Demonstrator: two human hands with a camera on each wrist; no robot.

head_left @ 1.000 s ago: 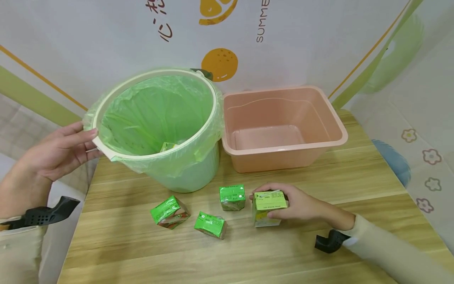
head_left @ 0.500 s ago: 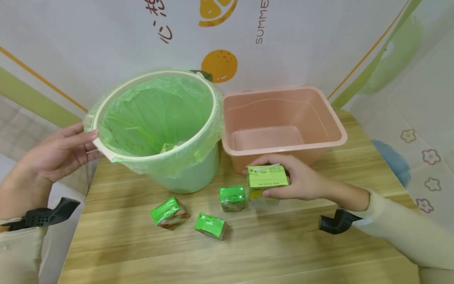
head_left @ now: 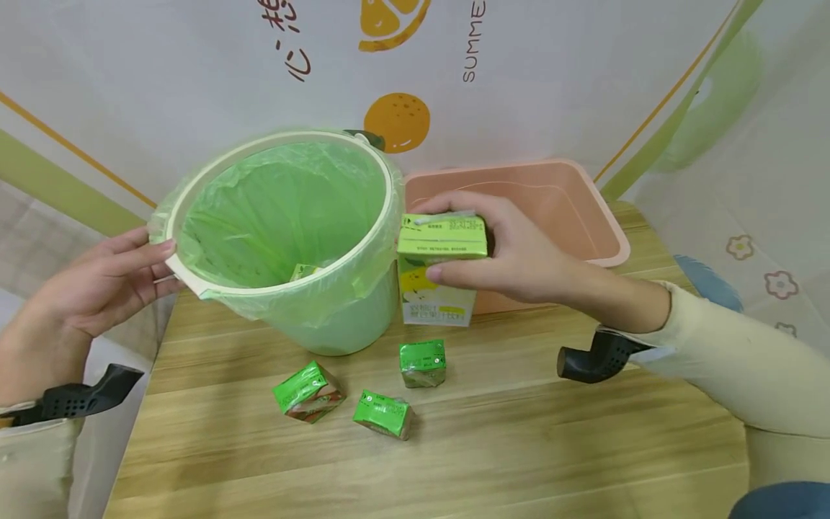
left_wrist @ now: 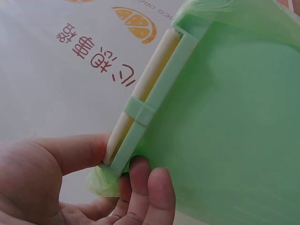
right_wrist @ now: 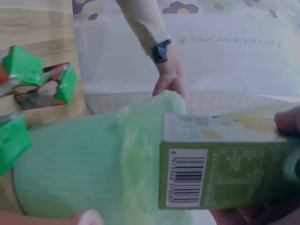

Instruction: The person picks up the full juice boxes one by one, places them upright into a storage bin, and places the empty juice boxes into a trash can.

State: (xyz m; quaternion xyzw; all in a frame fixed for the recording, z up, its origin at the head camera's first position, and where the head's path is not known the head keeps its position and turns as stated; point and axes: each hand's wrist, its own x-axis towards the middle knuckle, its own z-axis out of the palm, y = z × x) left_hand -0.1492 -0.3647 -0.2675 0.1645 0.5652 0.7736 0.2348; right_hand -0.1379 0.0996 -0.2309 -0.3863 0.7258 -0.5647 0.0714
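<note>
My left hand [head_left: 106, 281] pinches the rim of a green bin [head_left: 353, 324] lined with a translucent green bag, thumb on top and fingers beneath. The left wrist view shows the pinched rim end [left_wrist: 126, 136] closely. In my right hand [head_left: 521, 252] is a yellow-green juice carton [head_left: 444, 238], gripped upright by its sides, a straw lying across its top. It is up off the table, beside the bin's right wall; its barcode side [right_wrist: 234, 176] faces the right wrist camera. Part of another carton [head_left: 303, 272] shows inside the bin.
Three small green-topped cartons, one [head_left: 308, 393] at left, one [head_left: 382, 413] in front and one [head_left: 423, 364] at right, stand on the wooden table [head_left: 519, 447]. A pink basin [head_left: 570, 209] stands right of the bin, partly hidden by my right hand.
My right hand has lifted the juice carton off the table and carried it up, back and leftward toward the bin. The left hand stays at the rim.
</note>
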